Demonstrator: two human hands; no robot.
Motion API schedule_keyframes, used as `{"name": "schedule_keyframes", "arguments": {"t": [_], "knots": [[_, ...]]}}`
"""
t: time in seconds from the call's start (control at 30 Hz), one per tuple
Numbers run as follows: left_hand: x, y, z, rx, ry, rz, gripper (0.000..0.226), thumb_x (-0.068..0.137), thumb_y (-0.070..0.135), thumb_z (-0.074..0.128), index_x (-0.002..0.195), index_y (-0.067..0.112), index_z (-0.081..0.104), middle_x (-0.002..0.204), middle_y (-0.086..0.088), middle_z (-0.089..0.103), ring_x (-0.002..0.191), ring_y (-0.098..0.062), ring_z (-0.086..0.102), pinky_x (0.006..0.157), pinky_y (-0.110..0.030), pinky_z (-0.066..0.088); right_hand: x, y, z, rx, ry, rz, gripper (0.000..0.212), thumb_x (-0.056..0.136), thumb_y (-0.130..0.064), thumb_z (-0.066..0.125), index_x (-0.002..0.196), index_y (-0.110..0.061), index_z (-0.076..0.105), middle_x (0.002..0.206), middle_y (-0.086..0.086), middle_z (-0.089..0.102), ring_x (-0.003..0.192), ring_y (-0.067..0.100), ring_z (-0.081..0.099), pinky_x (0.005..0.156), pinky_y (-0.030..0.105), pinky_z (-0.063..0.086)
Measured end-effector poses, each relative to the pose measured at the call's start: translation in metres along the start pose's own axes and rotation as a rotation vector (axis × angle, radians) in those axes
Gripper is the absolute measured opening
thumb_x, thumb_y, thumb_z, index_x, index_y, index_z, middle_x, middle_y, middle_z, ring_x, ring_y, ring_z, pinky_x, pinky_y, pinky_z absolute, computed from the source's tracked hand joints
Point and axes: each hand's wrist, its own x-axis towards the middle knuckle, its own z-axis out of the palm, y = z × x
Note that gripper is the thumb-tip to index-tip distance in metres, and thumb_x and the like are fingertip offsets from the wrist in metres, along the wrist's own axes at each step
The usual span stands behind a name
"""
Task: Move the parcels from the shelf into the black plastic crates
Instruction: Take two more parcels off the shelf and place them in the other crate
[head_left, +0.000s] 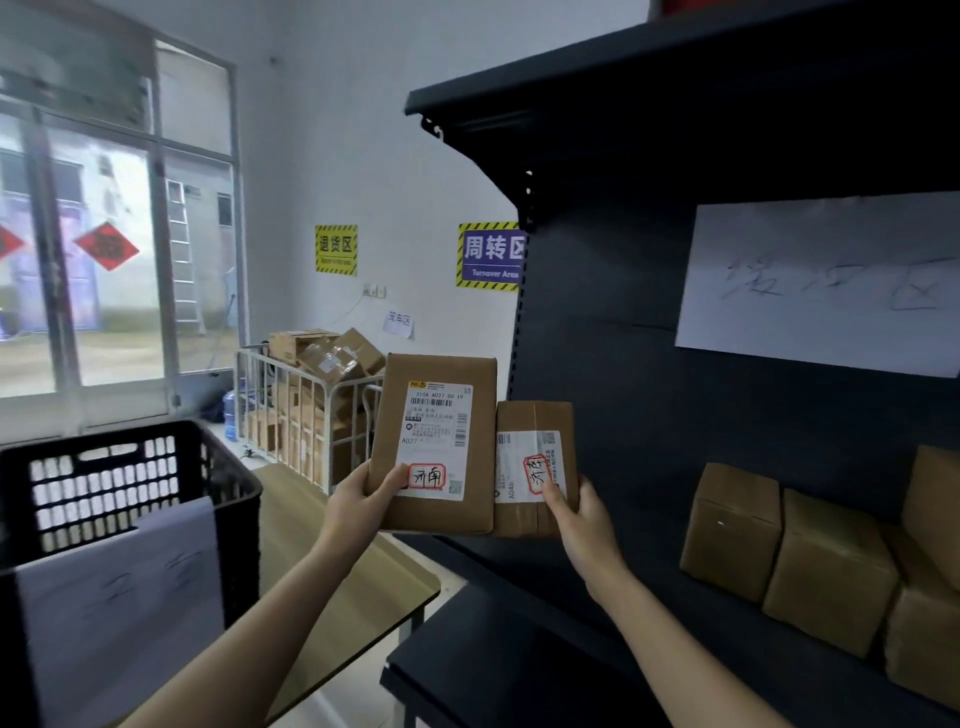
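Cardboard parcels: left hand (363, 499) grips larger parcel (434, 441), right hand (582, 514) grips smaller parcel (535, 467).

We locate the crate (130, 493) at left, the shelf (649, 613) at right, the worktop (353, 597) between them. Our left hand (358, 506) holds the first parcel (436, 441) just left of the second parcel (535, 467) in our right hand (582, 514). Boxes (779, 551) rest on the shelf, far right. A cart (306, 410) stands behind the worktop.
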Motion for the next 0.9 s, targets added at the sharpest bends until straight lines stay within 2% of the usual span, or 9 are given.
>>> {"name": "schedule_keyframes", "arguments": {"t": [0.07, 0.2, 0.27, 0.43, 0.53, 0.63, 0.7, 0.8, 0.9], "knots": [[0.004, -0.002, -0.024, 0.009, 0.035, 0.005, 0.007, 0.086, 0.041, 0.06, 0.089, 0.036, 0.059, 0.092, 0.013, 0.068, 0.089, -0.009, 0.065, 0.07, -0.025, 0.051, 0.004, -0.003, 0.025, 0.007, -0.024, -0.007, 0.025, 0.093, -0.034, 0.053, 0.116, -0.028, 0.048, 0.101, -0.015, 0.059, 0.09, -0.003, 0.055, 0.066, 0.011, 0.042], [0.017, -0.012, -0.081, 0.044, 0.075, -0.028, 0.024, 0.087, 0.042, 0.059, 0.105, 0.026, 0.06, 0.098, 0.004, 0.07, 0.092, -0.015, 0.066, 0.082, -0.036, 0.055, 0.011, -0.006, 0.086, 0.027, -0.079, -0.02, 0.019, 0.093, -0.032, 0.053, 0.112, -0.032, 0.049, 0.097, -0.02, 0.059, 0.087, -0.006, 0.056, 0.058, 0.007, 0.045], [0.024, -0.018, -0.11, 0.046, 0.093, -0.037, 0.026, 0.087, 0.04, 0.059, 0.107, 0.023, 0.059, 0.1, 0.002, 0.07, 0.093, -0.017, 0.066, 0.084, -0.037, 0.054, 0.015, -0.006, 0.119, 0.05, -0.105, -0.02, 0.017, 0.093, -0.032, 0.053, 0.11, -0.033, 0.049, 0.097, -0.019, 0.06, 0.087, -0.006, 0.057, 0.057, 0.006, 0.047], [0.044, -0.033, -0.182, 0.053, 0.146, -0.05, 0.024, 0.089, 0.033, 0.059, 0.107, 0.018, 0.063, 0.101, -0.003, 0.071, 0.096, -0.02, 0.066, 0.086, -0.036, 0.053, 0.028, -0.006, 0.204, 0.076, -0.154, -0.012, 0.021, 0.093, -0.033, 0.053, 0.113, -0.031, 0.047, 0.102, -0.012, 0.062, 0.093, 0.005, 0.061, 0.075, 0.021, 0.051], [0.056, -0.041, -0.225, 0.094, 0.189, -0.059, 0.022, 0.089, 0.033, 0.059, 0.106, 0.019, 0.064, 0.101, -0.003, 0.071, 0.096, -0.019, 0.066, 0.089, -0.039, 0.052, 0.035, -0.01, 0.253, 0.073, -0.175, -0.028, 0.021, 0.093, -0.032, 0.053, 0.114, -0.028, 0.048, 0.103, -0.009, 0.062, 0.093, 0.007, 0.061, 0.078, 0.023, 0.05], [0.064, -0.049, -0.264, 0.093, 0.224, -0.073, 0.017, 0.089, 0.033, 0.059, 0.102, 0.022, 0.062, 0.1, -0.003, 0.07, 0.094, -0.021, 0.066, 0.086, -0.043, 0.053, 0.037, -0.014, 0.298, 0.104, -0.208, -0.031, 0.021, 0.094, -0.029, 0.053, 0.114, -0.026, 0.05, 0.104, -0.007, 0.062, 0.091, 0.004, 0.059, 0.072, 0.017, 0.049], [0.068, -0.054, -0.287, 0.121, 0.253, -0.087, 0.015, 0.089, 0.034, 0.058, 0.1, 0.024, 0.061, 0.1, -0.003, 0.07, 0.093, -0.022, 0.065, 0.085, -0.044, 0.053, 0.039, -0.015, 0.325, 0.115, -0.229, -0.025, 0.022, 0.094, -0.027, 0.053, 0.115, -0.023, 0.051, 0.108, -0.003, 0.063, 0.095, 0.009, 0.061, 0.08, 0.024, 0.052], [0.076, -0.063, -0.317, 0.115, 0.293, -0.099, 0.016, 0.089, 0.032, 0.059, 0.101, 0.021, 0.062, 0.103, -0.005, 0.07, 0.09, -0.017, 0.065, 0.081, -0.033, 0.052, 0.042, -0.019, 0.36, 0.117, -0.265, -0.011, 0.028, 0.093, -0.026, 0.054, 0.12, -0.018, 0.052, 0.113, 0.004, 0.064, 0.103, 0.019, 0.061, 0.094, 0.04, 0.051], [0.084, -0.07, -0.342, 0.128, 0.314, -0.109, 0.027, 0.089, 0.033, 0.058, 0.11, 0.016, 0.062, 0.103, -0.002, 0.069, 0.091, -0.016, 0.064, 0.079, -0.03, 0.051, 0.05, -0.021, 0.39, 0.115, -0.286, -0.006, 0.032, 0.093, -0.026, 0.055, 0.123, -0.017, 0.051, 0.115, 0.005, 0.063, 0.104, 0.019, 0.061, 0.095, 0.04, 0.049]]}}
